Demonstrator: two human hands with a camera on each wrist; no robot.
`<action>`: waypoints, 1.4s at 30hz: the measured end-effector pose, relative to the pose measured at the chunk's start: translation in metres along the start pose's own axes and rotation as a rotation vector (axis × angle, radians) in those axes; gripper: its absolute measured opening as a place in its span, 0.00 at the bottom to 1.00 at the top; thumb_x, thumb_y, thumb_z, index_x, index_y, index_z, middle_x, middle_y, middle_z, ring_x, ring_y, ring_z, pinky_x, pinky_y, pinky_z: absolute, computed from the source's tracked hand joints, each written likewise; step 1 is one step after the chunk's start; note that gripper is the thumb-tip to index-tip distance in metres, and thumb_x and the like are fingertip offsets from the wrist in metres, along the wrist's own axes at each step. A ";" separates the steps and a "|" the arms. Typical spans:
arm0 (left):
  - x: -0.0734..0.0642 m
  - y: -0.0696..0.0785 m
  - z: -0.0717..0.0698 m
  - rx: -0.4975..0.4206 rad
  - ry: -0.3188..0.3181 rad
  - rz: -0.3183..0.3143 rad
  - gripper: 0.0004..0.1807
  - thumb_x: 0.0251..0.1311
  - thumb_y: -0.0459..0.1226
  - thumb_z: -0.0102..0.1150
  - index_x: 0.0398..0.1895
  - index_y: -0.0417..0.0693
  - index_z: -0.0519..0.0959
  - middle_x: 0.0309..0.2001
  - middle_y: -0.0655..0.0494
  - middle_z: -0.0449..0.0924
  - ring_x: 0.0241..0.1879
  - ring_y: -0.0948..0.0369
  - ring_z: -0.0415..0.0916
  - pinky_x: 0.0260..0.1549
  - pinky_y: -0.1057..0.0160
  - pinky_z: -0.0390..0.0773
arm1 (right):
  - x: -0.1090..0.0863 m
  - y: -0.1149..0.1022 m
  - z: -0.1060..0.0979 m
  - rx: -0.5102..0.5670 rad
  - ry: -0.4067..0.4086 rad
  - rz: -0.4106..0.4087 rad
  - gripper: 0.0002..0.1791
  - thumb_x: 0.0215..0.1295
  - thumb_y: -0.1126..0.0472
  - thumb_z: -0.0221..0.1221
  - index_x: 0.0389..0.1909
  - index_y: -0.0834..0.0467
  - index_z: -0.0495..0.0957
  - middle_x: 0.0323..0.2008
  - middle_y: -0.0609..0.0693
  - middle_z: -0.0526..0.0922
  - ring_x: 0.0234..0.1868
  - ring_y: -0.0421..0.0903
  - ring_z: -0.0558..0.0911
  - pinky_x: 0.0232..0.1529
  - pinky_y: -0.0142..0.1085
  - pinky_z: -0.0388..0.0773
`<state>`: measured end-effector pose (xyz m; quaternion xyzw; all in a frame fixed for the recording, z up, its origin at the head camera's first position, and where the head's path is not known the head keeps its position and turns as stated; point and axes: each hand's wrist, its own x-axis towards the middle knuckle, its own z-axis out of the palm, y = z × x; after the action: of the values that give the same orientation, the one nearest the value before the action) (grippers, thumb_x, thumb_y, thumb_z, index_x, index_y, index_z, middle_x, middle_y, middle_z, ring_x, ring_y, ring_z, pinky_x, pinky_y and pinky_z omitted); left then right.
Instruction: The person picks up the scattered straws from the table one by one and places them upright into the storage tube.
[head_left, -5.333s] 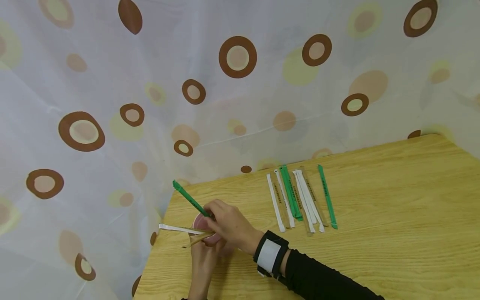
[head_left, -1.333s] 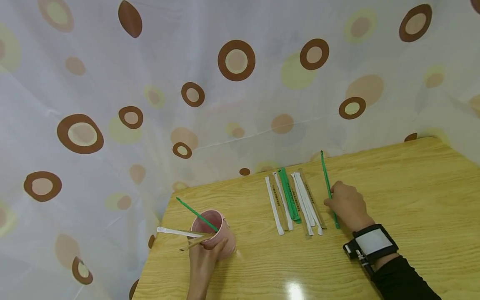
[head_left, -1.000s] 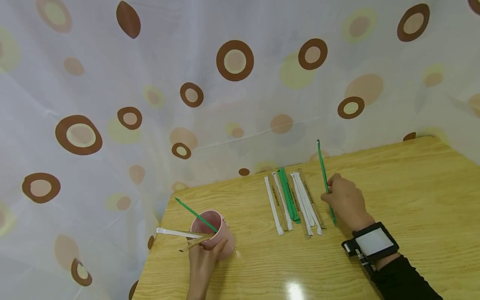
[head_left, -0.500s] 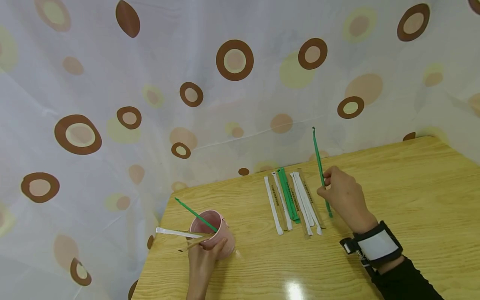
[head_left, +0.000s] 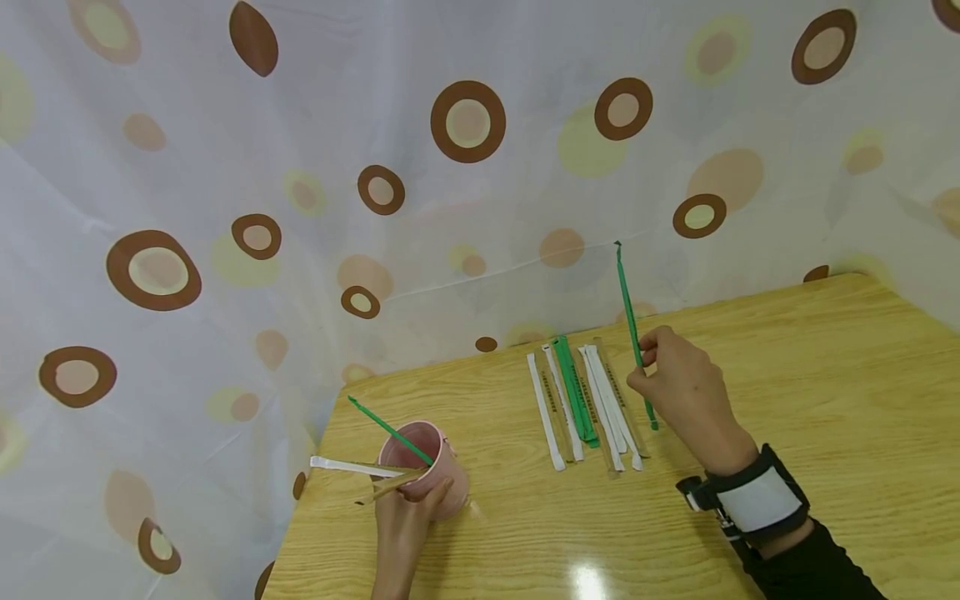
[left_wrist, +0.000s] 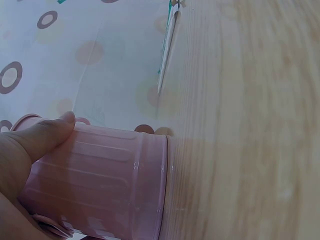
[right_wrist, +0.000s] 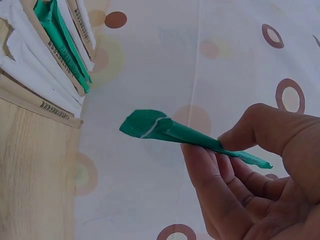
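In the head view my right hand (head_left: 686, 392) pinches a green paper-wrapped straw (head_left: 627, 304) between thumb and fingers, raised above the table. The right wrist view shows the flattened wrapper end of this green straw (right_wrist: 170, 131) pointing away from the fingertips. My left hand (head_left: 405, 525) grips a pink ribbed cup (head_left: 452, 493), which stands on the table; its thumb lies along the cup wall (left_wrist: 100, 175) in the left wrist view. A green straw (head_left: 382, 423), a white straw (head_left: 348, 466) and brown straws (head_left: 388, 486) lean out over the cup's rim.
Between the hands, several wrapped straws lie side by side on the wooden table (head_left: 510, 533): white (head_left: 546, 412), green (head_left: 574, 387) and brown (head_left: 603, 433). A patterned curtain (head_left: 465, 217) hangs along the table's back and left edges.
A green straw was left in the cup and my right hand moved to the table's right. It picked up another green straw, lifting it and drifting slightly left. My left hand stays on the cup.
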<state>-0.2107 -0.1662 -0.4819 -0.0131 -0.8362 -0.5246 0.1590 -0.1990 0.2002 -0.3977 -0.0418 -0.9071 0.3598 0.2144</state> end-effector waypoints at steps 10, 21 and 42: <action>-0.002 0.000 -0.001 -0.018 0.013 0.007 0.42 0.46 0.30 0.81 0.63 0.31 0.68 0.58 0.37 0.78 0.61 0.44 0.75 0.60 0.52 0.75 | -0.004 -0.008 0.001 0.012 0.019 -0.026 0.18 0.60 0.69 0.59 0.51 0.70 0.75 0.39 0.63 0.82 0.25 0.48 0.80 0.18 0.37 0.69; 0.001 -0.002 -0.001 -0.032 0.004 -0.006 0.45 0.45 0.30 0.81 0.65 0.32 0.65 0.60 0.38 0.76 0.63 0.44 0.73 0.62 0.54 0.73 | -0.010 -0.024 -0.001 0.027 0.045 -0.076 0.15 0.63 0.69 0.58 0.50 0.68 0.76 0.39 0.61 0.82 0.32 0.54 0.86 0.19 0.37 0.73; 0.000 -0.001 0.000 -0.036 -0.001 -0.011 0.44 0.46 0.32 0.81 0.65 0.33 0.66 0.60 0.39 0.77 0.62 0.45 0.74 0.62 0.54 0.74 | -0.023 -0.049 -0.013 0.061 0.052 -0.107 0.15 0.63 0.69 0.61 0.50 0.66 0.75 0.40 0.58 0.82 0.34 0.52 0.86 0.28 0.44 0.80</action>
<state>-0.2107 -0.1666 -0.4823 -0.0117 -0.8269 -0.5403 0.1555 -0.1693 0.1676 -0.3646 0.0040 -0.8907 0.3742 0.2579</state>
